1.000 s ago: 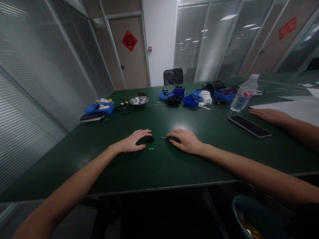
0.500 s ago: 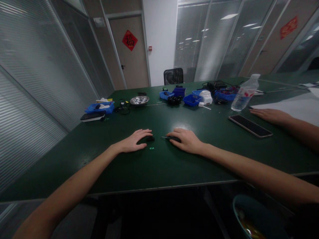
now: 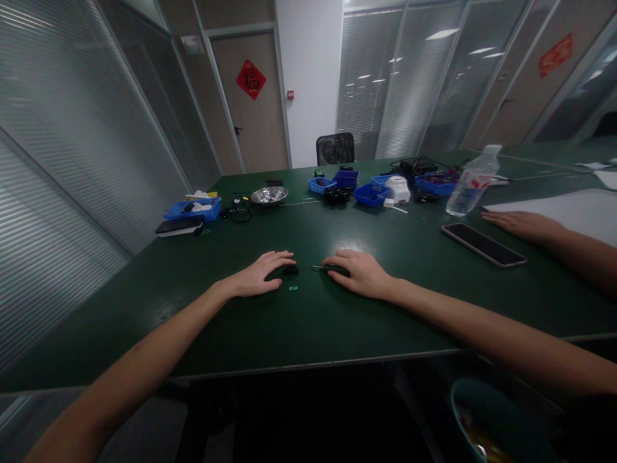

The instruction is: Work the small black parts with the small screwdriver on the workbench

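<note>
My left hand (image 3: 260, 275) rests on the green table (image 3: 308, 328), thumb and fingers apart, beside a small black object (image 3: 290, 270). Whether the fingertips touch that object is hard to tell. Just below it lies a tiny green piece (image 3: 293, 288). To the right, my right hand (image 3: 359, 273) lies on the table with its fingers closed round a screwdriver (image 3: 336, 268). The thin metal shaft points left, toward the black object, and does not touch it.
A phone (image 3: 483, 245), a clear bottle (image 3: 475, 181) and another person's hand (image 3: 523, 226) are at the right. Further back stand a metal bowl (image 3: 270, 195), blue trays (image 3: 372, 194) and cables. A blue tray (image 3: 193, 209) sits at the left, a bin (image 3: 463, 418) below.
</note>
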`<state>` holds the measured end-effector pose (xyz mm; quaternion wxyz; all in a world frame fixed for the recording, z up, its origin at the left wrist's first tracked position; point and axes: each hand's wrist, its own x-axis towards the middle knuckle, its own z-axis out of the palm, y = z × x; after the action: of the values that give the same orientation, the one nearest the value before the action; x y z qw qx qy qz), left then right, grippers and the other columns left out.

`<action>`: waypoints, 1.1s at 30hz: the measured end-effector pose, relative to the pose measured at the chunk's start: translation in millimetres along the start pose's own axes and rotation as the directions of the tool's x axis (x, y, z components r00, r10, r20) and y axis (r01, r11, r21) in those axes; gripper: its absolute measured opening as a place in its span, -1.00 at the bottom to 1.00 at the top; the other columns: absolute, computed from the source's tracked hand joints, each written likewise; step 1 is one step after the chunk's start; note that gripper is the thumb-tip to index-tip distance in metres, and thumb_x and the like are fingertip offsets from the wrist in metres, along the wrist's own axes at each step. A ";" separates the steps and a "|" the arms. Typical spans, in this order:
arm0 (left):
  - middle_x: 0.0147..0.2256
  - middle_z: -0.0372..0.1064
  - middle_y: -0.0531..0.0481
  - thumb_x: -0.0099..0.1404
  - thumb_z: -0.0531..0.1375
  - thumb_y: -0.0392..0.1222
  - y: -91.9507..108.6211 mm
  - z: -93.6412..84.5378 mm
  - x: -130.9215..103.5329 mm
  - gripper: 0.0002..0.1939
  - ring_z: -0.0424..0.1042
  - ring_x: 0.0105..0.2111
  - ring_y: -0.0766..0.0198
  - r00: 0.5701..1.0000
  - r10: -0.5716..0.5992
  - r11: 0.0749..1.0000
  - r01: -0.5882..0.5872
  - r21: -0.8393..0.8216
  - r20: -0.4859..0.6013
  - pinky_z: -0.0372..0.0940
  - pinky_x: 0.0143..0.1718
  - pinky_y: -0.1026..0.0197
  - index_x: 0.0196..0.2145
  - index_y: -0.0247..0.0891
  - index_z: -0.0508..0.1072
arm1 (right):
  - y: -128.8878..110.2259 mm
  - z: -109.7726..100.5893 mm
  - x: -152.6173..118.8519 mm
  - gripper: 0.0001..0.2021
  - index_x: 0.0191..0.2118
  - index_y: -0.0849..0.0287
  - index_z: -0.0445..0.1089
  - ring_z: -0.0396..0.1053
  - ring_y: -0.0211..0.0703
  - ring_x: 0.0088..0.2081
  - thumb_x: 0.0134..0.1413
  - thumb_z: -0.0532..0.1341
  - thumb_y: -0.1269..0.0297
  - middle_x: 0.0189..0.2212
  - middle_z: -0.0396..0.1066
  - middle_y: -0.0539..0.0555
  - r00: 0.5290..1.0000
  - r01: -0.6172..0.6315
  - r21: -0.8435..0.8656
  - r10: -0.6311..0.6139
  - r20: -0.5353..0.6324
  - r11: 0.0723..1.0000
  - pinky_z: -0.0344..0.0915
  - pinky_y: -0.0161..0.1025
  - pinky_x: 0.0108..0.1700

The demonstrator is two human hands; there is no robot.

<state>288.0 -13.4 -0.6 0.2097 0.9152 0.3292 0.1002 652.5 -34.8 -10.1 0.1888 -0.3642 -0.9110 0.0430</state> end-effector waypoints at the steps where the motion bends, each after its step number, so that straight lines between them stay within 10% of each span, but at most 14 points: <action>1: 0.54 0.03 -0.10 0.50 0.22 -0.11 -0.1 0.1 -0.1 -0.37 -0.06 0.55 -0.20 1.000 -0.003 1.000 0.003 0.000 0.003 -0.11 0.53 -0.35 0.48 0.00 0.32 | 0.0 -0.1 0.1 -0.64 0.27 0.08 0.47 0.48 -0.01 -0.07 0.51 0.17 0.15 -0.05 0.52 0.16 1.000 0.000 -0.001 0.000 0.001 1.000 0.35 -0.15 -0.12; 20: 0.46 0.18 -0.21 0.50 0.26 0.18 13.2 7.2 4.6 -0.46 0.08 0.50 -0.15 0.997 -0.017 1.000 0.016 -0.022 -0.072 -0.11 0.52 -0.30 0.30 -0.10 0.47 | -1.7 -1.1 0.2 -0.65 0.26 0.09 0.49 0.48 -0.01 -0.07 0.51 0.16 0.15 -0.06 0.52 0.16 1.000 -0.004 -0.007 0.004 0.007 1.000 0.34 -0.16 -0.13; 33: 0.10 0.44 -0.17 0.54 0.26 0.16 38.5 8.2 8.7 -0.56 0.44 0.09 0.00 0.997 0.034 0.998 -0.036 -0.042 -0.066 0.32 0.14 0.00 0.20 -0.13 0.54 | -2.7 -1.9 0.3 -0.65 0.25 0.09 0.49 0.47 -0.02 -0.09 0.51 0.17 0.15 -0.06 0.52 0.16 1.000 0.002 -0.006 -0.002 0.005 1.000 0.32 -0.16 -0.14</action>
<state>318.9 -37.2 9.8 0.2166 0.9124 0.3175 0.1409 651.2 -36.7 -7.6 0.1856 -0.3639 -0.9119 0.0408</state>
